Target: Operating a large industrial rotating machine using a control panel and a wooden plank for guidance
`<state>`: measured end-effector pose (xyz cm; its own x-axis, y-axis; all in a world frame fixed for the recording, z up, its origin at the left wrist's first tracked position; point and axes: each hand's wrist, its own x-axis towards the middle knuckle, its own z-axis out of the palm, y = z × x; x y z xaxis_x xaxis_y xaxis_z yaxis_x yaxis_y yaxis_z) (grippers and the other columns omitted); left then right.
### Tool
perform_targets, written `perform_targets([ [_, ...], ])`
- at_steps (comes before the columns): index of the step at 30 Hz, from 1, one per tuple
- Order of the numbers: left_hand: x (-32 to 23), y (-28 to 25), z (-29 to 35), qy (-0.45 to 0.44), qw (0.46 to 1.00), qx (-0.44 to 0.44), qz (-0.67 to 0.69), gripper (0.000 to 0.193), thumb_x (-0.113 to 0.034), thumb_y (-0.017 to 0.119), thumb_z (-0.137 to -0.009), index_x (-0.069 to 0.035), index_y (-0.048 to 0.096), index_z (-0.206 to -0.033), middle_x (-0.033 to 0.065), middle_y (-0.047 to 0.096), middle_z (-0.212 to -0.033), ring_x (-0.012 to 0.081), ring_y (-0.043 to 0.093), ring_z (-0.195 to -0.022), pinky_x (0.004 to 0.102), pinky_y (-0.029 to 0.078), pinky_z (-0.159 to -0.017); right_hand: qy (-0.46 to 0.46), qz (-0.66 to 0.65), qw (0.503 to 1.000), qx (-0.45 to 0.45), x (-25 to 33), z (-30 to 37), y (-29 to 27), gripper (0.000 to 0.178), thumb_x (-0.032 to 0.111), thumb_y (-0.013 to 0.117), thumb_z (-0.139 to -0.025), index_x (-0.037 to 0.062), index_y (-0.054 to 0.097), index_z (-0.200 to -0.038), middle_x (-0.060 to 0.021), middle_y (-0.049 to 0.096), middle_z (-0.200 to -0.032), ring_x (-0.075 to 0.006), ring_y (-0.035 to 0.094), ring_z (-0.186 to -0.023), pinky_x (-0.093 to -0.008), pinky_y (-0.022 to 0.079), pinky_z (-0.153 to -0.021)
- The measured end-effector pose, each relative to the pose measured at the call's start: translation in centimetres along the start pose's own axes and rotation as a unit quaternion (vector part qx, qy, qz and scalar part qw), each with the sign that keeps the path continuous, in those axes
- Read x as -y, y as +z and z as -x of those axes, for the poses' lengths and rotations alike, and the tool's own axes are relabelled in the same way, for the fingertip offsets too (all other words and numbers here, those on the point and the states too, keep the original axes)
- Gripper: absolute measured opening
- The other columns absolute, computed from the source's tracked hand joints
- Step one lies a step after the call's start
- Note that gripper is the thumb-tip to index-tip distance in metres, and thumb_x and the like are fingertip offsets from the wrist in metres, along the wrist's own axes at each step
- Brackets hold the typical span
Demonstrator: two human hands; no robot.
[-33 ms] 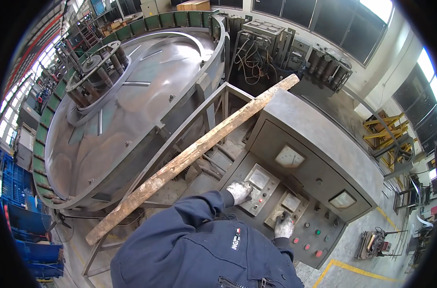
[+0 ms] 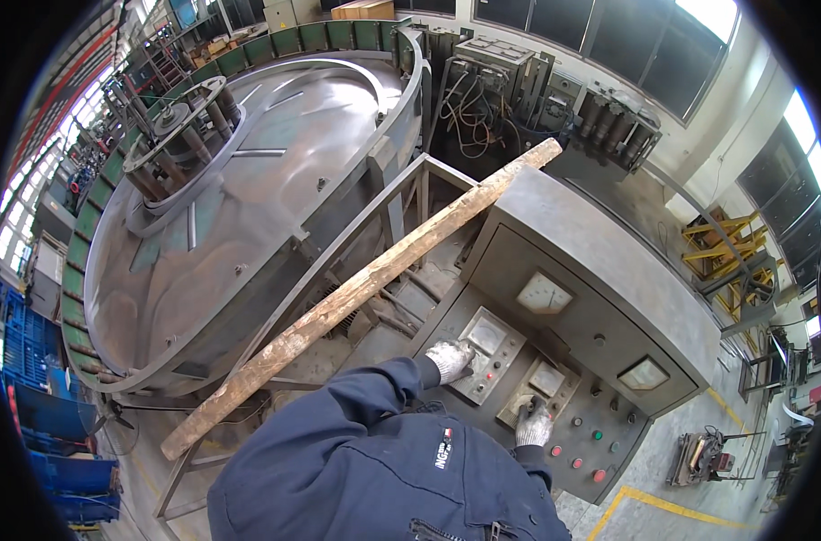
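Observation:
Both my hands wear whitish gloves and rest on the sloping face of a grey control console (image 2: 554,225). My left hand (image 2: 450,361) is curled at the lower part of a left control module (image 2: 482,383) with a meter, its fingers closed around a knob that they mostly hide. Lower and to the right, my right hand (image 2: 534,424) grips a dark knob on a second metered module (image 2: 568,383). Beyond the console, at upper left, lies a wide round metal disc (image 2: 284,194) inside a green-walled ring (image 2: 266,43).
A long rough wooden pole (image 2: 356,293) slants across a metal frame to the console's left edge. Red and green push buttons (image 2: 577,464) sit right of my right hand. Cabled machinery (image 2: 487,90) stands behind; a small cart (image 2: 699,458) is at right.
The big disc has turned slightly counterclockwise: its slots and shiny patches have shifted. Both my hands stay in place on the modules.

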<state>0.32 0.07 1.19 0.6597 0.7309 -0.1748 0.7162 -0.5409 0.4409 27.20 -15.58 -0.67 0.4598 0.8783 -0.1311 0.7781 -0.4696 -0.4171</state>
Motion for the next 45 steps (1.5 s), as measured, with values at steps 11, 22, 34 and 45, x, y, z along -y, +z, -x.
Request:
perform_targets([
  [11,-0.9,-1.4,0.7,-0.018,0.999,-0.001,0.035,0.037,-0.032,0.077,-0.086,-0.003,0.067,-0.107,0.0221,0.065,-0.117,0.0408,0.067,-0.108,0.0513,0.054,-0.092,-0.012,-0.009,1.0,-0.012,-0.2,0.0,0.1,0.04,0.025,0.071,-0.089,0.0063,0.066,-0.124,-0.0177,0.075,-0.112,-0.0358,0.072,-0.104,-0.0463,0.056,-0.092],
  [22,-0.5,-0.5,0.6,-0.006,1.0,-0.009,0.02,0.036,-0.03,0.074,-0.088,-0.004,0.065,-0.111,0.0211,0.064,-0.12,0.0406,0.067,-0.109,0.0518,0.054,-0.093,-0.022,-0.02,0.999,-0.027,-0.8,-0.1,0.8,0.039,0.025,0.071,-0.089,0.0071,0.066,-0.123,-0.0176,0.074,-0.113,-0.0359,0.072,-0.103,-0.047,0.056,-0.091],
  [34,0.6,1.3,0.2,0.03,0.997,-0.057,0.035,0.025,-0.023,0.067,-0.089,-0.006,0.065,-0.108,0.0206,0.064,-0.111,0.0412,0.067,-0.102,0.053,0.055,-0.088,-0.022,-0.016,0.999,-0.025,-0.4,0.1,0.5,0.039,0.024,0.072,-0.089,0.0073,0.065,-0.124,-0.0183,0.074,-0.112,-0.0371,0.072,-0.103,-0.0483,0.056,-0.091],
  [45,0.2,0.8,0.3,0.022,0.998,-0.047,0.046,0.025,-0.018,0.067,-0.088,-0.007,0.067,-0.111,0.02,0.063,-0.111,0.0399,0.066,-0.104,0.0519,0.054,-0.089,-0.012,-0.021,1.0,-0.02,0.1,0.3,0.0,0.04,0.024,0.071,-0.09,0.0067,0.065,-0.125,-0.018,0.075,-0.112,-0.0365,0.072,-0.104,-0.0477,0.056,-0.092],
])
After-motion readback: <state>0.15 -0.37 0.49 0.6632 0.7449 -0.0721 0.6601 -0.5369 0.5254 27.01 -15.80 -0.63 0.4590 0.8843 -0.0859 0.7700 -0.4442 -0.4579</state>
